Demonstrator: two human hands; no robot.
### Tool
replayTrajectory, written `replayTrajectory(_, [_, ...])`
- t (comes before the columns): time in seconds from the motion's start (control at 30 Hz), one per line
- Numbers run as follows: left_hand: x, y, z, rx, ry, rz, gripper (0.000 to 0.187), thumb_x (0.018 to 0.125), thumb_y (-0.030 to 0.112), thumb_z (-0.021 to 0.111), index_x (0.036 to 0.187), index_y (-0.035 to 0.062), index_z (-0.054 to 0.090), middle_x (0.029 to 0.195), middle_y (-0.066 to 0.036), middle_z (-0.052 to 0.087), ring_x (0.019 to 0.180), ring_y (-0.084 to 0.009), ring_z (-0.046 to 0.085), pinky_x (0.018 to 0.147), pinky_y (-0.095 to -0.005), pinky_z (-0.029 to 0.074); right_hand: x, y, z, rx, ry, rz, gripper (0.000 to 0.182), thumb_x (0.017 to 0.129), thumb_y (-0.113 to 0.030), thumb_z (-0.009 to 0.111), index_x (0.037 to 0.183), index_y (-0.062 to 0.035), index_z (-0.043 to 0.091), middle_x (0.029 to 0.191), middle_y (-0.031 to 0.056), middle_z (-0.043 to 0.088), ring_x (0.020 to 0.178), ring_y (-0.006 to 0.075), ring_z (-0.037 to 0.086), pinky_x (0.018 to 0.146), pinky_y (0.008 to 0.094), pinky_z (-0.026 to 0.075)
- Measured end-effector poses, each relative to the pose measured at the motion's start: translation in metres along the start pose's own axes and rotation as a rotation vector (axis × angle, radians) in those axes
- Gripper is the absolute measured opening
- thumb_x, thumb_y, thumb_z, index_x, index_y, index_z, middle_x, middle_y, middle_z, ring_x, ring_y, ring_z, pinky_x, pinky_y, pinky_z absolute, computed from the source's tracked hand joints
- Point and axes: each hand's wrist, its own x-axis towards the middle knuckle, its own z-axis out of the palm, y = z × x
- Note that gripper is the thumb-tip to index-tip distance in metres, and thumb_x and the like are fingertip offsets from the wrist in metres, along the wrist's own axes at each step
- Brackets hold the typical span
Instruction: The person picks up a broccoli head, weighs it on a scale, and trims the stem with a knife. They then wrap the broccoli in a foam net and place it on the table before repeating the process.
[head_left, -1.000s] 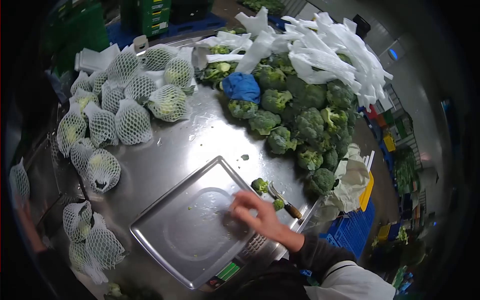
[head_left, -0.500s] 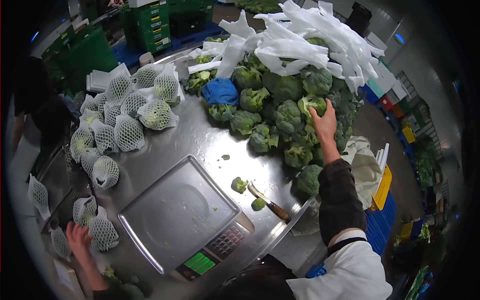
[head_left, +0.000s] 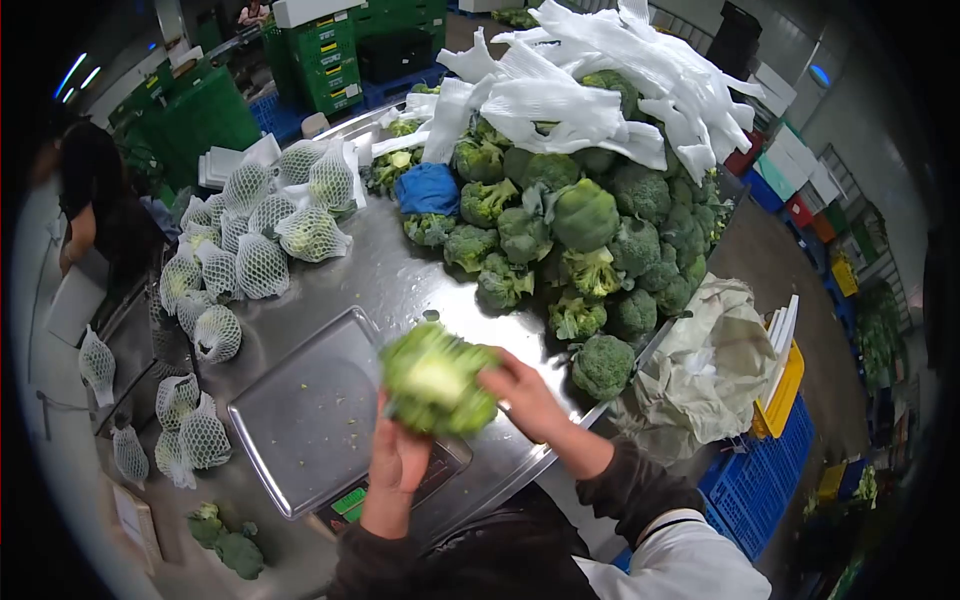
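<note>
A broccoli head [head_left: 437, 378], blurred by motion, is held above the scale with its pale cut stem side showing. My left hand [head_left: 402, 455] cups it from below, partly hidden behind it. From the right, my right hand [head_left: 525, 392] grips its edge with bent fingers. Under them lies the metal pan of the scale [head_left: 300, 420], with small green crumbs on it; the green display [head_left: 349, 504] is partly visible. A big pile of broccoli [head_left: 585, 215] rises just beyond my hands, with a blue cloth-like piece [head_left: 427, 188] on it.
White foam net sleeves [head_left: 570, 105] cover the pile's top. Netted broccoli heads [head_left: 262, 265] stand at the left of the steel table. Two loose broccoli pieces [head_left: 238, 553] lie front left. A crumpled pale sack [head_left: 700, 370] and blue crate [head_left: 765, 475] are right. Another person [head_left: 95, 190] is far left.
My right hand has come back from the pile with a broccoli head. My left hand has moved right from the netted heads and now supports it over the scale.
</note>
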Motion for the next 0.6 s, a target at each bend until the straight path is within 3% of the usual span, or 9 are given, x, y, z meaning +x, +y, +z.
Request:
replayTrajectory(0.1, [-0.016, 0.013, -0.011, -0.164, 0.254, -0.033, 0.061, 0.081, 0.035, 0.064, 0.131, 0.0075, 0.042, 0.13, -0.011, 0.048, 0.118, -0.028, 0.048, 0.101, -0.0459, 0.039, 0.003, -0.032, 0.001, -0.433, -0.328, -0.304, 0.055, 0.081, -0.022, 0.069, 0.126, -0.0013, 0.045, 0.115, 0.0154, 0.056, 0.111, 0.0253, 0.052, 0.096, 0.032, 0.039])
replayTrajectory(0.13, [-0.023, 0.023, -0.02, -0.18, 0.335, -0.043, 0.06, 0.081, 0.032, 0.064, 0.131, 0.007, 0.042, 0.131, -0.011, 0.048, 0.117, -0.0282, 0.049, 0.1, -0.0454, 0.039, 0.018, -0.028, -0.015, -0.659, -0.126, -0.533, 0.055, 0.078, -0.022, 0.072, 0.123, -0.0022, 0.047, 0.116, 0.0144, 0.057, 0.112, 0.0273, 0.053, 0.094, 0.0333, 0.041])
replayTrajectory(0.2, [-0.037, 0.049, -0.052, 0.12, 0.496, 0.158, 0.059, 0.08, 0.021, 0.065, 0.131, 0.0056, 0.041, 0.129, -0.012, 0.049, 0.115, -0.0296, 0.05, 0.1, -0.0439, 0.039, 0.058, -0.043, -0.059, -0.81, 0.187, -0.682, 0.045, 0.077, -0.015, 0.07, 0.116, -0.0043, 0.052, 0.114, 0.0162, 0.056, 0.108, 0.0299, 0.054, 0.091, 0.0354, 0.043])
replayTrajectory(0.27, [-0.049, 0.085, -0.042, 0.625, 0.497, 0.397, 0.063, 0.075, 0.012, 0.069, 0.13, 0.0029, 0.04, 0.128, -0.014, 0.047, 0.116, -0.0315, 0.048, 0.102, -0.0422, 0.036, 0.08, -0.072, -0.1, -0.979, 0.534, -0.9, 0.04, 0.078, -0.008, 0.065, 0.115, -0.0057, 0.051, 0.122, 0.0178, 0.049, 0.115, 0.0339, 0.048, 0.095, 0.0382, 0.041])
replayTrajectory(0.3, [-0.053, 0.096, -0.048, 0.625, 0.511, 0.406, 0.063, 0.075, 0.012, 0.069, 0.13, 0.0029, 0.04, 0.128, -0.014, 0.047, 0.116, -0.0315, 0.048, 0.102, -0.0422, 0.036, 0.093, -0.079, -0.119, -1.093, 0.659, -0.91, 0.041, 0.078, -0.008, 0.065, 0.116, -0.0052, 0.05, 0.126, 0.0192, 0.045, 0.119, 0.0345, 0.044, 0.097, 0.0392, 0.038])
replayTrajectory(0.37, [-0.058, 0.116, -0.058, 1.623, 0.672, 0.68, 0.073, 0.066, 0.008, 0.072, 0.13, 0.0029, 0.039, 0.128, -0.017, 0.043, 0.117, -0.0339, 0.044, 0.1, -0.0422, 0.033, 0.115, -0.095, -0.139, -1.131, 0.792, -0.931, 0.043, 0.078, -0.009, 0.065, 0.119, -0.0054, 0.049, 0.133, 0.0213, 0.036, 0.125, 0.0358, 0.037, 0.101, 0.0407, 0.034])
replayTrajectory(0.47, [-0.049, 0.125, -0.073, 2.02, 0.662, 0.578, 0.081, 0.06, 0.01, 0.076, 0.131, 0.0036, 0.037, 0.132, -0.02, 0.037, 0.121, -0.037, 0.038, 0.101, -0.0427, 0.031, 0.152, -0.117, -0.145, -0.959, 0.907, -1.002, 0.047, 0.078, -0.012, 0.067, 0.121, -0.0078, 0.049, 0.133, 0.0224, 0.036, 0.124, 0.036, 0.037, 0.101, 0.0417, 0.034])
replayTrajectory(0.53, [-0.044, 0.126, -0.062, 2.012, 0.71, 0.499, 0.086, 0.058, 0.009, 0.075, 0.134, 0.0028, 0.035, 0.135, -0.022, 0.032, 0.125, -0.0365, 0.034, 0.105, -0.0409, 0.027, 0.173, -0.132, -0.148, -0.856, 1.027, -1.058, 0.049, 0.077, -0.014, 0.069, 0.122, -0.0096, 0.049, 0.129, 0.0227, 0.04, 0.121, 0.0356, 0.04, 0.099, 0.0422, 0.035])
replayTrajectory(0.6, [-0.044, 0.127, -0.055, 2.001, 0.619, 0.454, 0.085, 0.059, 0.012, 0.075, 0.134, 0.0024, 0.035, 0.138, -0.021, 0.029, 0.126, -0.0366, 0.033, 0.105, -0.0406, 0.026, 0.184, -0.14, -0.15, -0.912, 0.975, -0.709, 0.051, 0.076, -0.015, 0.07, 0.122, -0.0114, 0.05, 0.116, 0.02, 0.052, 0.111, 0.0353, 0.048, 0.093, 0.0417, 0.038])
